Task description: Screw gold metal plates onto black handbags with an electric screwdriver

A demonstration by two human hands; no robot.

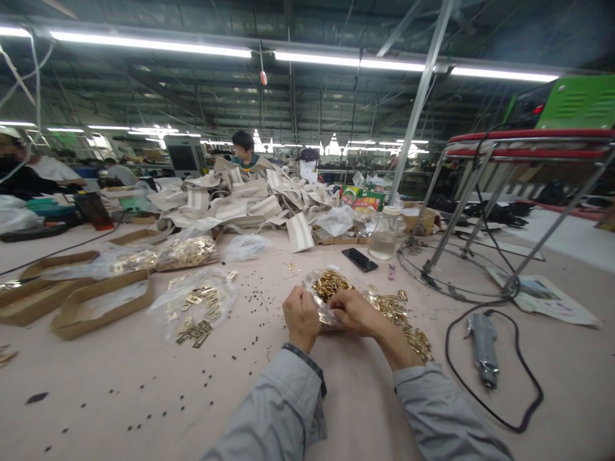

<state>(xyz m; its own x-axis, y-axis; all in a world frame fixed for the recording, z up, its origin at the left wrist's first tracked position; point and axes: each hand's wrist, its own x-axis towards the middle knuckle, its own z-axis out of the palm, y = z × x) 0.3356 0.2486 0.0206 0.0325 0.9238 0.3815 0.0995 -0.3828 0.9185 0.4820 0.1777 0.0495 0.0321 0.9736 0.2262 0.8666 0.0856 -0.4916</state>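
Note:
My left hand is closed in a fist at the left edge of a clear plastic bag full of small gold metal pieces. My right hand is closed on the same bag's near edge, fingers pinched into the plastic. The two hands sit close together on the pale table. A loose heap of gold pieces lies beside my right wrist. Both arms wear grey sleeves.
Left lie another bag of gold plates, cardboard trays and scattered dark bits. Behind stand a phone, a glass jar, piles of striped cloth and a person. Right: an upturned stool and a corded tool.

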